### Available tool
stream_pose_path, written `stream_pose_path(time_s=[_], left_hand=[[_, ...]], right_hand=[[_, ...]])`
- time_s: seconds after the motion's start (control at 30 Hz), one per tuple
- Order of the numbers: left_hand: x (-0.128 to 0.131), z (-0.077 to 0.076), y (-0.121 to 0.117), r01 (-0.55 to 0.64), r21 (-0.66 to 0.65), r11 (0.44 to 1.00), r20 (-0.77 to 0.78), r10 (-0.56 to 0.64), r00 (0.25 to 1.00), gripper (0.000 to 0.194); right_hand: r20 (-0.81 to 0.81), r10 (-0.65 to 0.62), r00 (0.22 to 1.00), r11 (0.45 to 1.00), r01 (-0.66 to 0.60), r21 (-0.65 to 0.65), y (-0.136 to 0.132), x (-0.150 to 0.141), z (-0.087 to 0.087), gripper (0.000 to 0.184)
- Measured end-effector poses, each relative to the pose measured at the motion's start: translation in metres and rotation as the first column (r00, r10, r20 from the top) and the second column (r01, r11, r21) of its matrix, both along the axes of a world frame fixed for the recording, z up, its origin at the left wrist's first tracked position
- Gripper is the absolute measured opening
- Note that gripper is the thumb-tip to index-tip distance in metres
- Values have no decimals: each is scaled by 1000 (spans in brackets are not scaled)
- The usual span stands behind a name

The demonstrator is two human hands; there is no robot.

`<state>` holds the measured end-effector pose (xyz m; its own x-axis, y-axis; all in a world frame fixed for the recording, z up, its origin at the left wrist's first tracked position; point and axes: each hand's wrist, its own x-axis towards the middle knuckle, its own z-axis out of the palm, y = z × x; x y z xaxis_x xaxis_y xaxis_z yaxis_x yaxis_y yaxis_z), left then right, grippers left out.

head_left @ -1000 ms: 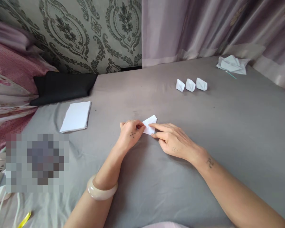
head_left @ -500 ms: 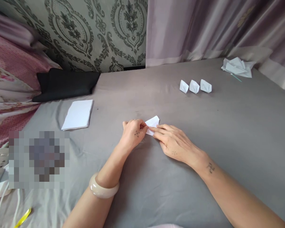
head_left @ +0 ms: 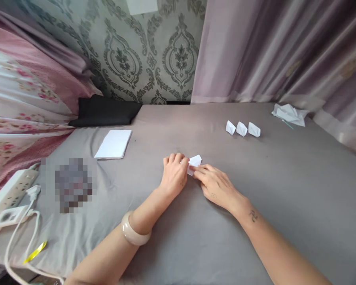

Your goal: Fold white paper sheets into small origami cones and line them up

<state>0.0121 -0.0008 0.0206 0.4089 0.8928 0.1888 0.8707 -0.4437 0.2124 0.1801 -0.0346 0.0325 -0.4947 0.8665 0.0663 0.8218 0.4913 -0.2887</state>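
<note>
Folded white paper [head_left: 195, 160] sits mid grey sheet [head_left: 273, 198], well in from all edges. Both hands on it, so most of its left end and near side is covered; fold layout can't be read. Left hand [head_left: 175, 174]: fingers curled over the left end, thumb hidden, can't tell if it's pinching. Right hand [head_left: 218, 186]: fingers stretched out loosely, tips on the near right side; contact under them is hidden.

Both forearms cut off at bottom of view. Pixelated patch [head_left: 73, 185] near the sheet's left edge, contents unreadable. Power strip [head_left: 14, 188] at that edge runs out of frame; white adapter [head_left: 10, 216] beside it has a dark patch, any print too small to read. Cables [head_left: 13, 241] cut off below.

White rectangle [head_left: 142, 6] on wall cropped at top. Paper pile [head_left: 290, 114] near far right corner: layers overlap, count unclear. Three folded paper pieces [head_left: 242, 129] stand in a row short of the far edge; undersides hidden.
</note>
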Motion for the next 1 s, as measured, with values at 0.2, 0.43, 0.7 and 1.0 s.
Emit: stream_pose_path(time_s=[0.2, 0.43, 0.7, 1.0], left_hand=[[-1, -11, -44, 181, 75, 981, -48, -178, 983, 47], [-6, -23, -50, 178, 14, 984, -39, -177, 983, 49], [-18, -20, -45, 230, -17, 973, -45, -231, 972, 52], [-50, -18, -33, -28, 23, 999, -121, 31, 992, 51]], right_hand=[[-27, 34, 999, 999, -34, 2, 2, 0, -1, 40], [-35, 30, 999, 999, -29, 34, 2, 0, -4, 42], [-12, 31, 999, 999, -30, 41, 1, -1, -5, 45], [31, 5, 1000, 999, -6, 35, -2, -4, -6, 44]])
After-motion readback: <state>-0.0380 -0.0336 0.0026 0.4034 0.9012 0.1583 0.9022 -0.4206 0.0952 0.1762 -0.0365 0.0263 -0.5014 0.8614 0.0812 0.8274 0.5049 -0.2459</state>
